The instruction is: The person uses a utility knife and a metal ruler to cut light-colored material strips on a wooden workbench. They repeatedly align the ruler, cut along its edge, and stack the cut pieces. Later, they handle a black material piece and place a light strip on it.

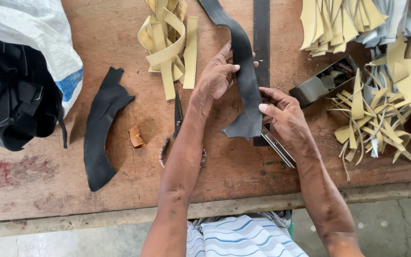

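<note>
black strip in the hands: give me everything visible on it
The black strip is a long, curved band of matte, flexible sheet, like rubber or leather. It runs from the top edge of the view down to a wider, angular lower end above the wooden table. The left hand holds its left edge with fingers across it; the right hand pinches the lower right edge. It overlaps a dark flat bar lying behind it.
</note>
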`<state>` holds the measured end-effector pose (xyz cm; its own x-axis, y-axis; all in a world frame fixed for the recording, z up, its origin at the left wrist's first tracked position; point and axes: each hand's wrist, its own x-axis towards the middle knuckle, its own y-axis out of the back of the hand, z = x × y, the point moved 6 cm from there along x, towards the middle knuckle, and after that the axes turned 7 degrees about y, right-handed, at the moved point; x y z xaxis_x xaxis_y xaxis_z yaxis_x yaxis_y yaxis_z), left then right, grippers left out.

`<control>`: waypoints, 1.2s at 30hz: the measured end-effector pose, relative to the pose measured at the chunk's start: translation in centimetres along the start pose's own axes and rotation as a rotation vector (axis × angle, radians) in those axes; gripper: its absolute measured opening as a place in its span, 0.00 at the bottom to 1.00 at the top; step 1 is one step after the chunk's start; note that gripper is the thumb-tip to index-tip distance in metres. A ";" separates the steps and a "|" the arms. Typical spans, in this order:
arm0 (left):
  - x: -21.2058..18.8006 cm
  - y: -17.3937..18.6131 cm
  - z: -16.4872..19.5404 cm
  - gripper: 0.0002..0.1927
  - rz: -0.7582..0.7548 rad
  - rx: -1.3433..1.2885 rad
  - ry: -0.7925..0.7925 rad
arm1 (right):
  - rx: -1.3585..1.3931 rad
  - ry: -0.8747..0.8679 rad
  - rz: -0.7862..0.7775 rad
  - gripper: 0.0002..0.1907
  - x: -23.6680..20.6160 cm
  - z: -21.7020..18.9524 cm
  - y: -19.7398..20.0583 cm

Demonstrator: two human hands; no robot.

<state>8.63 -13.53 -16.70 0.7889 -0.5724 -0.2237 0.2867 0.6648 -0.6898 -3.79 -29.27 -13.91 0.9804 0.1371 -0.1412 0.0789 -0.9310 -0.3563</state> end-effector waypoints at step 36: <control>0.5 0.2 -0.3 0.27 0.038 -0.172 0.039 | -0.086 -0.172 -0.217 0.31 -1.8 -1.9 -3.7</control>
<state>8.92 -13.81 -17.11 0.7745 -0.5691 -0.2763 0.1571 0.5961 -0.7874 -5.51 -26.73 -10.57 0.8947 0.3848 -0.2269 0.3058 -0.8979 -0.3168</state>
